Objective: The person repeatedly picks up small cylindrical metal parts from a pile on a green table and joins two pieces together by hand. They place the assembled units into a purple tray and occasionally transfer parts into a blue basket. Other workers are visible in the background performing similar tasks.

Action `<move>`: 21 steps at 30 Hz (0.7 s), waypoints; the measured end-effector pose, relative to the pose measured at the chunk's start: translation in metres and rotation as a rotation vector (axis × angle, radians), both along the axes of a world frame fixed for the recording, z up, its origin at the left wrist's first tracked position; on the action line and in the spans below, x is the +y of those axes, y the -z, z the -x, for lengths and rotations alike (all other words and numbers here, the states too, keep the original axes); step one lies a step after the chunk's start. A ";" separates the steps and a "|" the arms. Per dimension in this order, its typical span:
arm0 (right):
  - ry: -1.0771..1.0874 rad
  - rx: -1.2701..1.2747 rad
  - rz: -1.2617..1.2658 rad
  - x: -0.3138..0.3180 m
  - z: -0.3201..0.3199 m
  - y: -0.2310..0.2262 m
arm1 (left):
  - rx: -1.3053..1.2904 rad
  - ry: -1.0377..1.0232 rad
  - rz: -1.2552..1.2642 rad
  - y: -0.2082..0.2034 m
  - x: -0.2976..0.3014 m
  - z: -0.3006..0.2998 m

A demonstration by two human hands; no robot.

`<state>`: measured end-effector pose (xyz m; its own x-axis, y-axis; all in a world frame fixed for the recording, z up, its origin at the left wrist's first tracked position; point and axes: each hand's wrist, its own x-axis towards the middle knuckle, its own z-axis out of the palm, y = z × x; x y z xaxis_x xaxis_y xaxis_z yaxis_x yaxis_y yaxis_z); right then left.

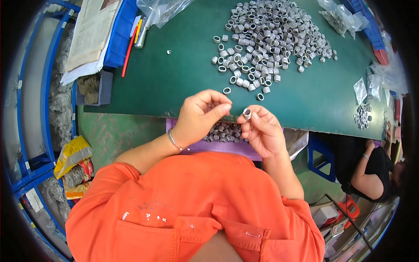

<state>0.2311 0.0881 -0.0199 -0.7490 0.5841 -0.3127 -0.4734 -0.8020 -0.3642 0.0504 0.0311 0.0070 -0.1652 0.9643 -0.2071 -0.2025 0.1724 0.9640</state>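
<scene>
Pinched between the thumb and fingers of my right hand (pixel 264 131) is a small grey metal ring (pixel 247 114), its opening tilted up. Just left of it, my left hand (pixel 203 115) is closed with thumb and fingertips together; what they hold, if anything, is hidden. Both hands are over the near edge of the green tabletop (pixel 166 83). Beneath them a purple basket (pixel 240 150) contains many similar rings (pixel 222 132). Farther off on the table is a large heap of rings (pixel 270 35), with a few loose rings (pixel 260 96) close to my hands.
At the left are a blue bin (pixel 120 39) with papers, a red pen (pixel 128 54) and a grey box (pixel 104 87). Clear bags (pixel 342 19) and a smaller pile of parts (pixel 362 117) are at right. Another person (pixel 371 174) sits beyond a blue stool (pixel 321 159).
</scene>
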 end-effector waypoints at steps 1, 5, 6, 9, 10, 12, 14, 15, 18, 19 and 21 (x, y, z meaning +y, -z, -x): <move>0.019 0.019 -0.002 0.000 0.000 -0.001 | 0.016 -0.016 0.008 -0.001 0.001 0.003; 0.056 -0.264 -0.425 -0.010 -0.004 -0.010 | 0.146 -0.075 -0.042 0.011 0.004 0.012; 0.026 -0.375 -0.611 -0.012 -0.004 -0.013 | 0.250 -0.094 -0.099 0.016 0.005 0.016; 0.048 -0.706 -1.327 -0.003 -0.003 -0.024 | 0.511 -0.028 -0.150 0.008 0.012 0.018; 0.126 -0.773 -1.493 0.003 0.001 -0.028 | 0.711 0.031 -0.199 0.004 0.016 0.015; 0.313 -0.895 -1.758 0.018 0.008 -0.023 | 0.906 0.054 -0.294 0.016 0.021 0.011; 0.387 -1.071 -1.780 0.027 0.022 -0.023 | 0.985 0.105 -0.348 0.022 0.026 0.013; 0.372 -1.115 -1.803 0.031 0.027 -0.017 | 0.987 0.101 -0.349 0.022 0.025 0.014; 0.259 -1.316 -1.878 0.036 0.037 -0.016 | 0.585 0.090 -0.150 0.012 0.023 0.013; 0.226 -1.345 -1.879 0.038 0.037 -0.013 | 0.219 0.068 -0.025 0.009 0.022 0.013; 0.239 -1.335 -1.874 0.040 0.035 -0.009 | -0.262 0.031 0.124 0.008 0.019 0.014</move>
<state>0.1964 0.1276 -0.0104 -0.5540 0.7302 0.4000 0.5724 0.6829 -0.4539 0.0361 0.0504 -0.0013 -0.0611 0.9327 -0.3553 -0.4350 0.2955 0.8506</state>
